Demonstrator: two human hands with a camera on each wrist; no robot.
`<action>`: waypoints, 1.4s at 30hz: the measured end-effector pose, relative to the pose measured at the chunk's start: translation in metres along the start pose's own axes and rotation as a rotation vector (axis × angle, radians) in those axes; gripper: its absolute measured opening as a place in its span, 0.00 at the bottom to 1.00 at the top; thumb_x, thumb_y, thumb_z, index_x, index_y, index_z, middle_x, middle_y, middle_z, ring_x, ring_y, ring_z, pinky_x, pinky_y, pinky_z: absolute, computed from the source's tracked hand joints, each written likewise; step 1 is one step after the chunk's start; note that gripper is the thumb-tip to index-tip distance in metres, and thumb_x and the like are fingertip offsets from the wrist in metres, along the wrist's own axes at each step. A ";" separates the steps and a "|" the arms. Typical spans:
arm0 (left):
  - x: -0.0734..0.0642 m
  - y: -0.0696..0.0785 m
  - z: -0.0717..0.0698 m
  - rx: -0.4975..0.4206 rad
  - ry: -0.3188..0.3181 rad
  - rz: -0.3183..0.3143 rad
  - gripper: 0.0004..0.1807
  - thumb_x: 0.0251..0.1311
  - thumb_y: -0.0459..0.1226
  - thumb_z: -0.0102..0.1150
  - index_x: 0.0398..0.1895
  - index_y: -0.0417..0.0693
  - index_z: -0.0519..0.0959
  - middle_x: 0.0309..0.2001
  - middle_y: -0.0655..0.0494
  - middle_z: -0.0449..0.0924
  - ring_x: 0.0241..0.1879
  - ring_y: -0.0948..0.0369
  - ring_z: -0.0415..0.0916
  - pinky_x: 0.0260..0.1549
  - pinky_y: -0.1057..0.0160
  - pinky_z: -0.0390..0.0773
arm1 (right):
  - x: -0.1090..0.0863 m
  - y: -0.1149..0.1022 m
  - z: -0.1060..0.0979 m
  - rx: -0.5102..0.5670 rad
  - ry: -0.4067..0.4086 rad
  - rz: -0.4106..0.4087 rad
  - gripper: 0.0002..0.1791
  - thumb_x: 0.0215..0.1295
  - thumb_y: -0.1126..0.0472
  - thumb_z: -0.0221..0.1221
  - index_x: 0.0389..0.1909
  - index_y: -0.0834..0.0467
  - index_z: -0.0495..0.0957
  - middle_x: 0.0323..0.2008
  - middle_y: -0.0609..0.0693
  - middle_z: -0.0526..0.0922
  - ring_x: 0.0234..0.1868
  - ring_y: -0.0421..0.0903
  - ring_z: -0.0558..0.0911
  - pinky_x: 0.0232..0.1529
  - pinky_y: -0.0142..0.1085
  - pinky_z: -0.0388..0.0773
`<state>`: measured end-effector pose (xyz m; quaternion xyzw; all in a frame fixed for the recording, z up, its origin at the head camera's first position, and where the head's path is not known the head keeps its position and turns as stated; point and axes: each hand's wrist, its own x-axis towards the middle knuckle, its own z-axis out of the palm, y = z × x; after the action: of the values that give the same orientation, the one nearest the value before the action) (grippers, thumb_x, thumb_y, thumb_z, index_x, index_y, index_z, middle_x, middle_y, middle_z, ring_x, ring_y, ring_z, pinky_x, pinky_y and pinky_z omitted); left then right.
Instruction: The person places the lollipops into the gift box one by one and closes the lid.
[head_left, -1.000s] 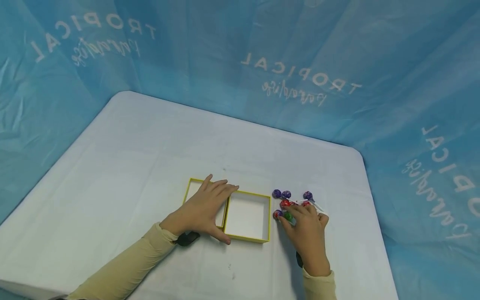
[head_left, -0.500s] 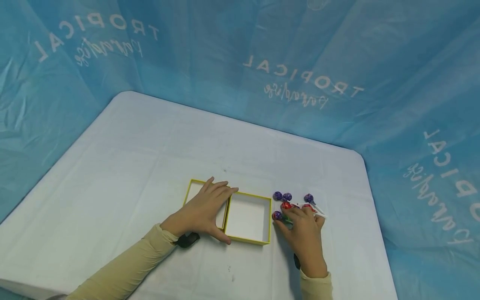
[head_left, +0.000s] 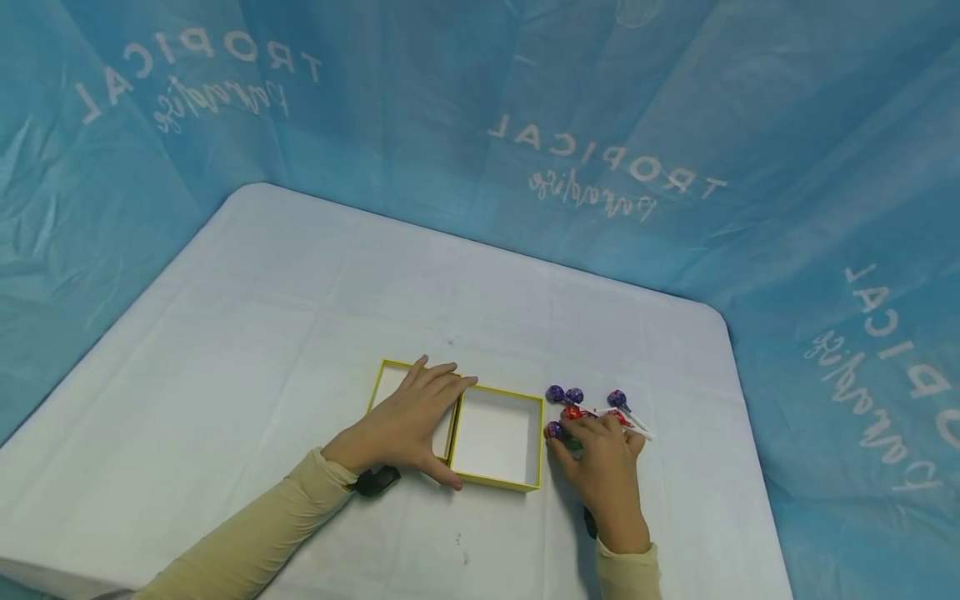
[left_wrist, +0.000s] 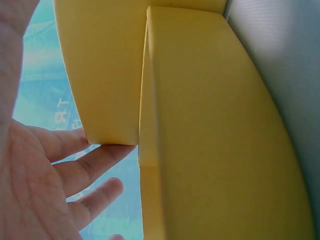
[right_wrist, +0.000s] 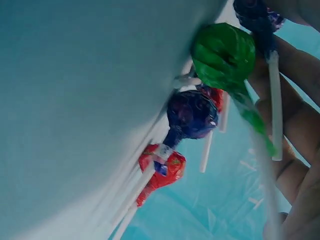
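Observation:
Two yellow-edged boxes with white insides, the left box (head_left: 386, 382) and the right box (head_left: 495, 433), lie side by side. My left hand (head_left: 405, 417) rests across the left box, its fingers spread at the far edge and its thumb near the front. In the left wrist view, its fingertips touch the yellow outer wall (left_wrist: 110, 75). My right hand (head_left: 606, 467) pinches a purple-wrapped lollipop (right_wrist: 252, 17) between thumb and fingers. A green lollipop (right_wrist: 225, 55) lies right beside it, partly hidden in the head view.
Around the right hand lie more lollipops: two purple lollipops (head_left: 564, 395), another purple lollipop (head_left: 617, 399) farther right, and red lollipops (head_left: 572, 412) with crossing white sticks. A white cloth covers the table (head_left: 300, 292). Blue printed curtains (head_left: 420, 100) hang behind it.
My right hand has shifted slightly left, its thumb and fingers closing in on the purple lollipop nearest the box. The left hand and the boxes stay put.

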<state>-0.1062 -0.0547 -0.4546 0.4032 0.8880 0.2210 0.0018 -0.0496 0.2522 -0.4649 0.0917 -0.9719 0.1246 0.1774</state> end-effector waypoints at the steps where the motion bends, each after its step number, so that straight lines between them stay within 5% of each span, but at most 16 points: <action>1: 0.000 0.000 0.000 -0.001 -0.001 0.000 0.72 0.28 0.75 0.72 0.76 0.44 0.59 0.71 0.51 0.67 0.76 0.47 0.54 0.74 0.36 0.45 | 0.001 -0.001 -0.001 -0.002 0.011 -0.006 0.18 0.47 0.54 0.79 0.40 0.55 0.90 0.39 0.50 0.90 0.40 0.49 0.76 0.38 0.51 0.54; 11: 0.000 -0.002 0.001 0.002 0.000 0.001 0.72 0.28 0.75 0.71 0.76 0.43 0.59 0.70 0.51 0.68 0.75 0.48 0.55 0.75 0.38 0.45 | 0.011 -0.009 -0.013 0.006 0.160 -0.066 0.17 0.48 0.55 0.78 0.39 0.58 0.90 0.37 0.52 0.89 0.38 0.51 0.75 0.38 0.53 0.51; 17: 0.002 -0.003 0.000 -0.060 -0.008 0.035 0.72 0.31 0.72 0.74 0.75 0.38 0.58 0.71 0.45 0.66 0.75 0.46 0.56 0.77 0.48 0.46 | 0.014 -0.016 -0.017 0.037 0.185 -0.071 0.17 0.47 0.55 0.78 0.38 0.59 0.90 0.37 0.52 0.89 0.37 0.50 0.73 0.38 0.53 0.51; 25: 0.002 -0.001 -0.003 -0.138 -0.059 -0.005 0.72 0.32 0.68 0.77 0.77 0.39 0.55 0.73 0.41 0.61 0.76 0.47 0.53 0.77 0.51 0.48 | 0.018 -0.023 -0.022 0.046 0.226 -0.061 0.18 0.47 0.53 0.78 0.36 0.59 0.90 0.35 0.52 0.88 0.35 0.52 0.71 0.38 0.54 0.49; 33: 0.000 -0.001 -0.004 -0.136 -0.051 -0.004 0.72 0.32 0.68 0.77 0.77 0.39 0.56 0.72 0.42 0.62 0.75 0.48 0.56 0.77 0.52 0.49 | 0.023 -0.045 -0.025 0.097 0.196 -0.100 0.16 0.47 0.53 0.78 0.36 0.56 0.91 0.34 0.46 0.86 0.35 0.50 0.71 0.39 0.56 0.51; 42: -0.001 0.002 -0.003 -0.192 -0.055 -0.026 0.71 0.32 0.65 0.80 0.77 0.40 0.56 0.74 0.40 0.60 0.76 0.44 0.53 0.75 0.47 0.55 | 0.024 -0.077 -0.018 0.117 0.062 -0.166 0.13 0.47 0.50 0.79 0.35 0.48 0.92 0.36 0.42 0.84 0.37 0.47 0.71 0.39 0.53 0.52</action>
<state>-0.1046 -0.0552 -0.4514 0.3957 0.8674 0.2939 0.0679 -0.0483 0.1812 -0.4235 0.1782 -0.9461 0.1686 0.2117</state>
